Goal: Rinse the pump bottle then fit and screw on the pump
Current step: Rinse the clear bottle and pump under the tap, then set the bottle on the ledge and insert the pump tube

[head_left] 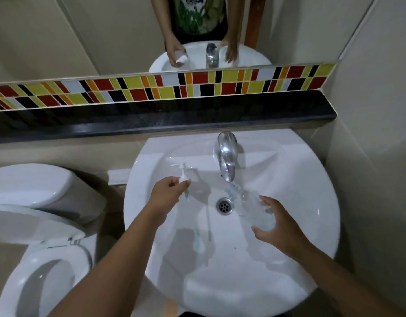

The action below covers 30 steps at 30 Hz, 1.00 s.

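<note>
My right hand (278, 227) grips a clear plastic bottle (252, 208), tilted with its open neck up toward the chrome tap (227, 156). Water runs from the spout onto the bottle's neck. My left hand (168, 194) holds the white pump (183, 172) by its collar, head upright, with the dip tube hanging below the fingers. Pump and bottle are apart, the pump to the left of the drain (224, 205). Both hands hover over the white sink (311, 202).
A white toilet (37, 236) with its seat raised stands to the left of the sink. A black stone ledge (151, 120) runs behind the tap, under a coloured tile strip and a mirror (106, 30). A wall closes in on the right.
</note>
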### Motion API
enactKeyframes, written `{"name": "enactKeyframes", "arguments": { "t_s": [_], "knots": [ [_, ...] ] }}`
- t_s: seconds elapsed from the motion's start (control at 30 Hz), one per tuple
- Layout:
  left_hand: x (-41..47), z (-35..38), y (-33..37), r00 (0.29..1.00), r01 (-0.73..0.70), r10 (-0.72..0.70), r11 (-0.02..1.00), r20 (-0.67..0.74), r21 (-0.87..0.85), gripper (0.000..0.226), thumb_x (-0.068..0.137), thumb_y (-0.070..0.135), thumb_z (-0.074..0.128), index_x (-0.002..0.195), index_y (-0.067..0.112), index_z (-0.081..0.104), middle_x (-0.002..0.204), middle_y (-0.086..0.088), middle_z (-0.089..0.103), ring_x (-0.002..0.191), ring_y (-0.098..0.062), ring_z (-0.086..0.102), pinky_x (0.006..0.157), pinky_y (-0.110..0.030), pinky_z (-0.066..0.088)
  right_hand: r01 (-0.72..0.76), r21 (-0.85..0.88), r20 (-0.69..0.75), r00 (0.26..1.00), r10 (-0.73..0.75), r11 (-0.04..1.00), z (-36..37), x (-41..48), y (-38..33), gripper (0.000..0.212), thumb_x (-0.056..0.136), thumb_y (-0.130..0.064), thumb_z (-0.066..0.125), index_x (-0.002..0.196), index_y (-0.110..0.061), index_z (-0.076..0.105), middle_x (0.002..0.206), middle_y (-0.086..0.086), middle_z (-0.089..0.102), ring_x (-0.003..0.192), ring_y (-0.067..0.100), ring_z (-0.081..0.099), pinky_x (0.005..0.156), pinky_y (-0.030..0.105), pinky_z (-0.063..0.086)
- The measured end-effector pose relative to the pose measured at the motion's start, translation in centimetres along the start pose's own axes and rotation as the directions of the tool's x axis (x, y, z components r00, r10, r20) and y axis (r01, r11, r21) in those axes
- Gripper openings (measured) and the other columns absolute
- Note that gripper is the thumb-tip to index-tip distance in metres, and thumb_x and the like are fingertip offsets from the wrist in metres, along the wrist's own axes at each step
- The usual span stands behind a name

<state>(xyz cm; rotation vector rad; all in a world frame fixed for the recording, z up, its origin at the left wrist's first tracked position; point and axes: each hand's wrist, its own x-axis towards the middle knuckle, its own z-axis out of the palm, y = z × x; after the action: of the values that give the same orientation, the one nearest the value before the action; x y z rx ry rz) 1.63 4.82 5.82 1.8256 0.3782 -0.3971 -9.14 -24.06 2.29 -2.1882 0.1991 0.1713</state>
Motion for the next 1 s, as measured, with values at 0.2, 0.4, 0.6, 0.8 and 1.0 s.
{"name": "enactKeyframes", "arguments": {
  "t_s": [0.2, 0.4, 0.6, 0.8, 1.0],
  "knots": [
    [0.1, -1.4, 2.6, 0.995, -0.099, 0.099, 0.995, 0.019, 0.008, 0.043, 0.09, 0.036, 0.071, 0.1, -0.006, 0.065, 0.093, -0.008, 0.063, 0.086, -0.02, 0.061, 0.074, -0.027, 0.052, -0.099, 0.091, -0.156, 0.981, 0.113, 0.991, -0.2, -1.3, -1.9, 0.071, 0.06, -0.043, 0.078, 0.121, -0.047, 0.042, 0.113, -0.024, 0.047, 0.107, 0.015, 0.048, 0.094, 0.043, 0.045],
    [0.4, -2.7, 5.9, 0.977, -0.212, 0.212, 0.977, 0.019, 0.011, 0.039, 0.089, 0.034, 0.073, 0.104, -0.001, 0.065, 0.093, -0.008, 0.06, 0.087, -0.021, 0.061, 0.072, -0.028, 0.051, -0.024, 0.319, -0.26, 0.959, 0.112, 0.948, -1.9, 0.6, -5.3, 0.067, 0.065, -0.022, 0.082, 0.122, -0.029, 0.047, 0.116, -0.012, 0.056, 0.107, 0.014, 0.054, 0.073, 0.017, 0.041],
    [0.8, -3.3, 10.1, 0.953, -0.302, 0.302, 0.953, 0.014, 0.024, 0.03, 0.089, 0.033, 0.073, 0.1, 0.006, 0.068, 0.097, -0.015, 0.065, 0.092, -0.027, 0.064, 0.074, -0.032, 0.052, 0.038, 0.406, -0.245, 0.967, 0.069, 0.913, -4.6, 3.9, -9.2, 0.075, 0.069, -0.013, 0.085, 0.13, -0.028, 0.042, 0.119, -0.008, 0.055, 0.102, 0.008, 0.056, 0.07, 0.016, 0.046],
    [1.7, -3.8, 15.1, 0.924, -0.382, 0.382, 0.924, -0.013, 0.001, 0.025, 0.091, 0.032, 0.072, 0.107, 0.012, 0.069, 0.105, -0.016, 0.068, 0.096, -0.029, 0.066, 0.076, -0.032, 0.054, 0.065, 0.4, -0.228, 0.973, 0.031, 0.914, -7.6, 9.2, -12.4, 0.081, 0.066, -0.022, 0.087, 0.131, -0.03, 0.038, 0.127, -0.001, 0.049, 0.112, 0.019, 0.05, 0.079, 0.025, 0.044],
    [3.9, -4.7, 19.2, 0.913, -0.407, 0.402, 0.909, -0.076, -0.085, 0.024, 0.087, 0.034, 0.076, 0.102, 0.016, 0.07, 0.096, -0.011, 0.069, 0.087, -0.026, 0.064, 0.082, -0.041, 0.055, 0.126, 0.431, -0.197, 0.98, -0.043, 0.893, -8.6, 15.0, -14.5, 0.078, 0.065, -0.016, 0.087, 0.125, -0.034, 0.041, 0.128, -0.005, 0.048, 0.119, 0.021, 0.049, 0.091, 0.034, 0.047]
  ]
}}
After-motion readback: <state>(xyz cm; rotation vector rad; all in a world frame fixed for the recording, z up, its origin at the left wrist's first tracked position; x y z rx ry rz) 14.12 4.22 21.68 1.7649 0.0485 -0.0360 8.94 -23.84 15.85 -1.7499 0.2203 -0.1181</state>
